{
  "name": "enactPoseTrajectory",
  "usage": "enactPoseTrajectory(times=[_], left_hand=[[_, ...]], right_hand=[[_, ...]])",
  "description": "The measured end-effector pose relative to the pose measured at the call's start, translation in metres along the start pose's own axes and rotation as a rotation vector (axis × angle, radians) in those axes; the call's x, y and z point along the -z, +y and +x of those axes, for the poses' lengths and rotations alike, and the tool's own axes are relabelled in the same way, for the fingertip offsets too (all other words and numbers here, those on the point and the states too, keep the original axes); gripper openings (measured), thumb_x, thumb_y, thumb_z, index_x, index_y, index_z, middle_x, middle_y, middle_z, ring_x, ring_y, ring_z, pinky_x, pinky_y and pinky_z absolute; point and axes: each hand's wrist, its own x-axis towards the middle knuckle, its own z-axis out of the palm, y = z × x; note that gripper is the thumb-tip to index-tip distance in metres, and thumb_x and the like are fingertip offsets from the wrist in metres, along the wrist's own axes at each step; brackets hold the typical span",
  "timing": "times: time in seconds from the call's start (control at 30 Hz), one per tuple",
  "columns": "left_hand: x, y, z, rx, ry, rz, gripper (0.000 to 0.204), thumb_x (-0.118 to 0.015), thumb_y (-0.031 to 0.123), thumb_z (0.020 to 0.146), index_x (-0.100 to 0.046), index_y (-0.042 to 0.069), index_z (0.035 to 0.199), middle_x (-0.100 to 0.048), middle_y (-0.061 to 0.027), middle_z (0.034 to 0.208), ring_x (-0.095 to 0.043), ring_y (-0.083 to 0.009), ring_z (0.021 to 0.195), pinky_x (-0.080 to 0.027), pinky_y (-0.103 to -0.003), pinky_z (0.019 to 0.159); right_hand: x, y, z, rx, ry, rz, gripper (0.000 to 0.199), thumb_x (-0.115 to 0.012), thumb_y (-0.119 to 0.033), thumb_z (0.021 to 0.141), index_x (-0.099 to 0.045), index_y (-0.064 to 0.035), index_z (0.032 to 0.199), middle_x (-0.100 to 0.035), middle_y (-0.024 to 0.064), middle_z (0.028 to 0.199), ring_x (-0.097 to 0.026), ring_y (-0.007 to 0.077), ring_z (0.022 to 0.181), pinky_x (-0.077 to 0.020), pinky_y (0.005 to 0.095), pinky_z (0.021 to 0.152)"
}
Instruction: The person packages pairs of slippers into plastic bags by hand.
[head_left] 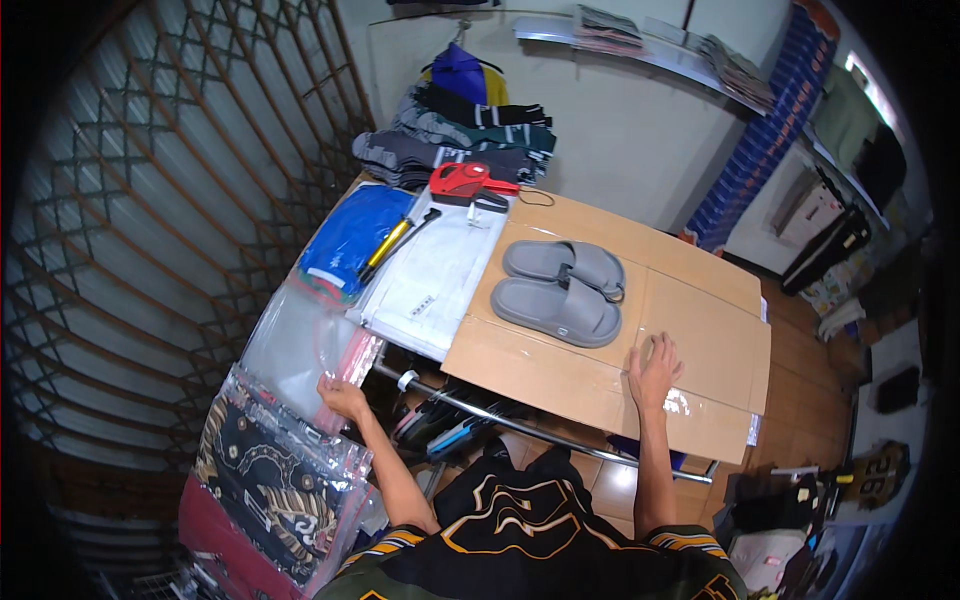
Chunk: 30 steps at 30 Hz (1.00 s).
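My left hand (343, 398) is closed at the near edge of a clear plastic bag (290, 335) with a pinkish strip, its fingers pinching the film. My right hand (655, 372) lies on a flat cardboard sheet (700, 330) with its fingers apart, holding nothing. A pair of grey slide sandals (558, 305) rests on the cardboard, to the left of my right hand and apart from it. The two sandals lie side by side, joined by a small dark tie or tag near their straps.
Left of the cardboard lie a white package (430, 270), a blue bagged item (355, 240), a yellow-and-black tool (390, 245) and a red tag gun or tape dispenser (465, 183). Folded socks (450, 140) are piled behind. Bagged patterned clothing (275, 475) is near left. A metal rail (500, 415) runs in front.
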Motion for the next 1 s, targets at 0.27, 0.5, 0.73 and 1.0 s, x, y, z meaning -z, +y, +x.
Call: enactPoseTrajectory(times=[0.27, 0.5, 0.73, 1.0], left_hand=[[-0.007, 0.065, -0.017, 0.144, -0.065, -0.441, 0.029, -0.056, 0.004, 0.094, -0.057, -0.009, 0.120, -0.065, -0.0198, 0.105, -0.063, -0.0244, 0.091, -0.050, -0.034, 0.080], [-0.007, 0.177, -0.082, -0.077, -0.513, -0.674, 0.031, -0.061, 0.010, 0.096, -0.057, -0.007, 0.121, -0.065, -0.0100, 0.104, -0.060, -0.0125, 0.091, -0.048, -0.025, 0.080], [0.003, 0.299, -0.238, -0.251, -0.968, -0.727, 0.024, -0.065, 0.008, 0.093, -0.063, -0.003, 0.114, -0.063, -0.0012, 0.093, -0.055, -0.0068, 0.080, -0.046, -0.022, 0.071], [-0.007, 0.361, -0.448, -0.366, -1.547, -0.651, 0.017, -0.070, 0.007, 0.088, -0.070, -0.001, 0.103, -0.065, 0.0010, 0.084, -0.055, -0.0041, 0.074, -0.045, -0.021, 0.066]], right_hand=[[0.012, 0.032, 0.015, -0.058, -0.017, -0.003, 0.045, -0.059, -0.035, 0.092, -0.055, -0.0102, 0.129, -0.043, 0.0162, 0.146, -0.033, 0.0327, 0.139, -0.0216, 0.0689, 0.107], [0.019, 0.073, 0.024, -0.027, 0.008, 0.003, 0.041, -0.061, -0.035, 0.091, -0.058, -0.0121, 0.125, -0.043, 0.0174, 0.145, -0.033, 0.0337, 0.139, -0.0226, 0.0686, 0.106], [0.040, 0.126, 0.026, 0.101, 0.025, 0.047, 0.043, -0.064, -0.034, 0.088, -0.058, -0.0104, 0.123, -0.047, 0.0142, 0.141, -0.037, 0.0335, 0.135, -0.0254, 0.0686, 0.104], [0.084, 0.219, 0.061, -0.161, -0.098, 0.810, 0.047, -0.059, -0.029, 0.095, -0.049, -0.0047, 0.133, -0.062, 0.0222, 0.121, -0.061, 0.0344, 0.111, -0.0447, 0.0504, 0.097]])
